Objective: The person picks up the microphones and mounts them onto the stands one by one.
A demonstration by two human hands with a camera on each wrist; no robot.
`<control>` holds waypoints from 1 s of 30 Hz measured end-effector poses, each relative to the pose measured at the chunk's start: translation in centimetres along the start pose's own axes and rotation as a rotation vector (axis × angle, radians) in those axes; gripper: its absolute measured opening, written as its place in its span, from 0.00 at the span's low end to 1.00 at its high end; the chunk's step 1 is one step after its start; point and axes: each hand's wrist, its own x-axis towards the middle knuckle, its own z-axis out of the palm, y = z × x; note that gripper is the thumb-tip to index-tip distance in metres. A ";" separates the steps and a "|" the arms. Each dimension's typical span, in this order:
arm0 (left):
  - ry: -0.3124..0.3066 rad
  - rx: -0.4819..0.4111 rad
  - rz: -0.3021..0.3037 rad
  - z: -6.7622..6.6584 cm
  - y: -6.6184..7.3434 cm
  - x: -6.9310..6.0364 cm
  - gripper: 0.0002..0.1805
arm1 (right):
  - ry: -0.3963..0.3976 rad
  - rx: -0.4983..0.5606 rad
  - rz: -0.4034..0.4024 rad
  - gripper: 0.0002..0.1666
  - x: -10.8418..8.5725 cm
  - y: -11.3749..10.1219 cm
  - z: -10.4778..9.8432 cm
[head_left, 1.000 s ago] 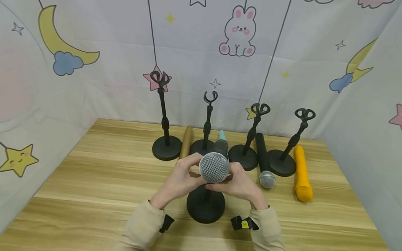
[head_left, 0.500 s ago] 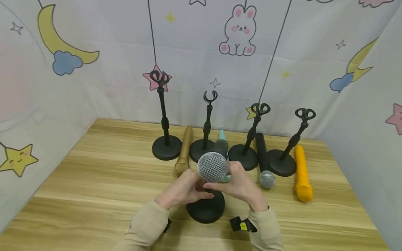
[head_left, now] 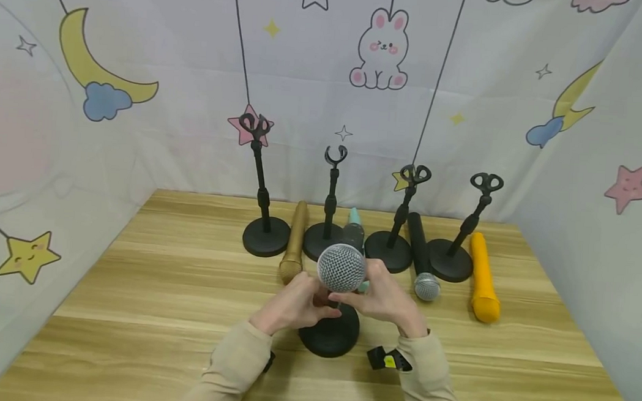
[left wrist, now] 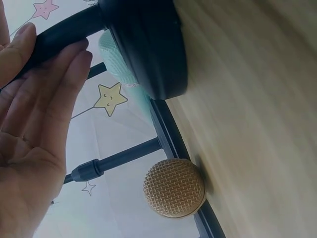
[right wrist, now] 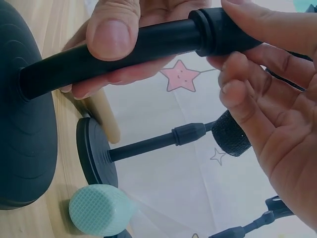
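Fingers [right wrist: 113, 38] of left hand [head_left: 294, 306], right hand [head_left: 385, 298] clamped round black stand [head_left: 328, 337]; silver microphone [head_left: 341, 268] hides upper pole; gold microphone [head_left: 292, 265] behind.

On the surface [head_left: 154, 313], a golden microphone [head_left: 296, 242], a black microphone [head_left: 420, 249] and an orange microphone [head_left: 482, 275] are lying near four rear stands [head_left: 330, 204]; behind them hangs a white cloth [head_left: 191, 149] with a printed rabbit [head_left: 383, 51]

Head view: silver-mesh black-bodied microphone [head_left: 343, 264] hides most of mint-green microphone [head_left: 355, 216]. Right wrist view: left edge crops black round-based stand [right wrist: 166, 40].
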 end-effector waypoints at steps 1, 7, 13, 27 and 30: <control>0.001 0.002 -0.003 0.0 0.0 0.0 0.06 | -0.006 0.002 0.002 0.21 0.0 0.0 0.0; 0.012 0.001 -0.004 -0.1 0.0 -0.1 0.10 | -0.010 0.016 0.040 0.21 -0.1 -0.1 -0.2; 0.000 0.012 -0.007 -0.2 -0.1 -0.1 0.09 | 0.006 -0.021 0.037 0.23 0.0 -0.4 0.1; 0.000 0.013 0.004 -0.3 0.1 -0.1 0.08 | -0.010 -0.029 -0.002 0.17 -0.2 -0.3 -0.2; -0.005 0.009 -0.004 -0.3 0.0 -0.1 0.11 | 0.022 -0.059 0.003 0.17 -0.1 -0.2 -0.1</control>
